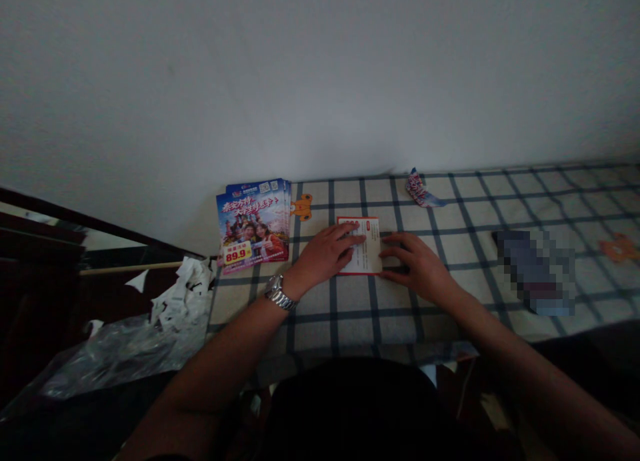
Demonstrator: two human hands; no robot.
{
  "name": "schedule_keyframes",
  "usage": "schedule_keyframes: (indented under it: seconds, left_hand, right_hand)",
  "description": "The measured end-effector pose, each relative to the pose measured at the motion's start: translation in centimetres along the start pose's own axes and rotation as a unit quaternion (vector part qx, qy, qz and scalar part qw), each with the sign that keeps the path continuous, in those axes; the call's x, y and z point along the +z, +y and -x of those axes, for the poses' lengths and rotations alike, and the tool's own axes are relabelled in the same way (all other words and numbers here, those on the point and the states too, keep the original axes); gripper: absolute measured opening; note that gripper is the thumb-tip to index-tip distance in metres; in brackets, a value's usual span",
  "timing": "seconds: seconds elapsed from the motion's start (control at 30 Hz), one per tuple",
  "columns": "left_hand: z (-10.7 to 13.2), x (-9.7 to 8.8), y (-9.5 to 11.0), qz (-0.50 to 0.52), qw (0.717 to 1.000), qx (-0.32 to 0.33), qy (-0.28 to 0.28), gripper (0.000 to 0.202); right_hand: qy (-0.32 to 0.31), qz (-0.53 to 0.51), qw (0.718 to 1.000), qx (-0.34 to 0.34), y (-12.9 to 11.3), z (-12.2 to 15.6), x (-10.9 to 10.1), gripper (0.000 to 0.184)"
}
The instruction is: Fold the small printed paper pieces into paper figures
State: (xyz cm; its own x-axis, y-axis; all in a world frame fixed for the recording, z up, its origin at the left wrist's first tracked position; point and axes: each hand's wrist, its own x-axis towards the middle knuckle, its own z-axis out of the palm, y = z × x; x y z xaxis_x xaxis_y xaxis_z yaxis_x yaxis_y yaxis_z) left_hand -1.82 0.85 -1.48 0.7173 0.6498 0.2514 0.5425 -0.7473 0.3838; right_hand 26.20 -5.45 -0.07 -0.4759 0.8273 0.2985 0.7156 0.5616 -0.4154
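Fingers (350, 236) of both hands touch the red-bordered leaflet (369, 261).

The clearest thing to read was the number "89.9", printed in red on a yellow price tag (237, 252) at the lower left of the cover of the top brochure (253, 224) in a stack. Above it, a slanted white headline in Chinese characters ran across the cover, too blurred to read with confidence. Two QR codes (265, 187) sat along the top edge. The red-bordered card (369, 254) carried red headings and lines of small dark print, all too small to read. A torn scrap of printed flyer (419, 189) showed only unreadable fragments.
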Motion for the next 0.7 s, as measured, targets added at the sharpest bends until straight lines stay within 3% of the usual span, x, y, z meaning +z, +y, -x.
schedule_keyframes:
  seconds: [0.53, 0.7]
  left_hand:
    - [0.06, -0.08, 0.08, 0.003, 1.0, -0.001, 0.003, 0.041]
    - [0.06, -0.06, 0.06, 0.005, 1.0, 0.0, 0.003, 0.042]
  right_hand:
    - [0.002, -0.017, 1.0, -0.024, 0.38, 0.24, 0.02, 0.031]
    - [0.004, 0.0, 0.999, -0.051, 0.67, 0.4, 0.44, 0.024]
